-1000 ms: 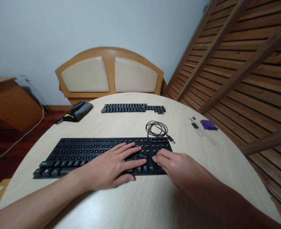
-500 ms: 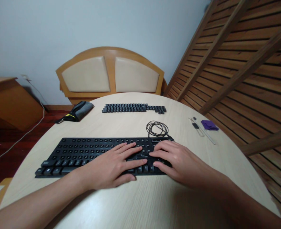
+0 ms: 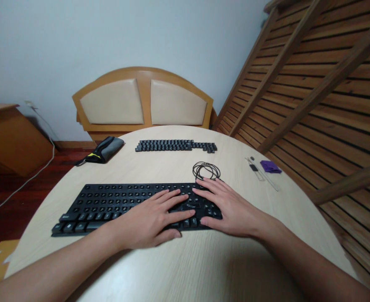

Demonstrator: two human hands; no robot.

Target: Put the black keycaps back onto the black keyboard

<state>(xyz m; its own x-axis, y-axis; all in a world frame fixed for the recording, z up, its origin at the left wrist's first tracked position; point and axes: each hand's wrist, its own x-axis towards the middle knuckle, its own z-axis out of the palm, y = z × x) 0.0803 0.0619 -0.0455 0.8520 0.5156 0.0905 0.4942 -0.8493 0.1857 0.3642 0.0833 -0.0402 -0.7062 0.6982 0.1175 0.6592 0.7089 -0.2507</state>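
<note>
A black keyboard (image 3: 109, 201) lies on the round table in front of me. Its upper rows show bare switches, while keycaps sit along the lower rows. My left hand (image 3: 155, 218) rests palm down on its middle-right part, fingers spread. Over the right end lies my right hand (image 3: 227, 206), also open, its thumb at the front edge and its fingers toward the back corner. Both hands cover some of the keys. Just behind the right hand, a coiled black cable (image 3: 205, 163) rests on the table.
Loose black keycaps (image 3: 164, 145) stand in rows toward the back of the table (image 3: 159, 170). A dark pouch (image 3: 104, 150) lies at the back left. On the right are a wire keycap puller (image 3: 254, 168), a thin white stick (image 3: 268, 178) and a folded purple cloth (image 3: 270, 166).
My right hand has spread its fingers and flattened over the keyboard's right end, reaching nearer the cable. My left hand stays almost in place. The camera view has shifted slightly.
</note>
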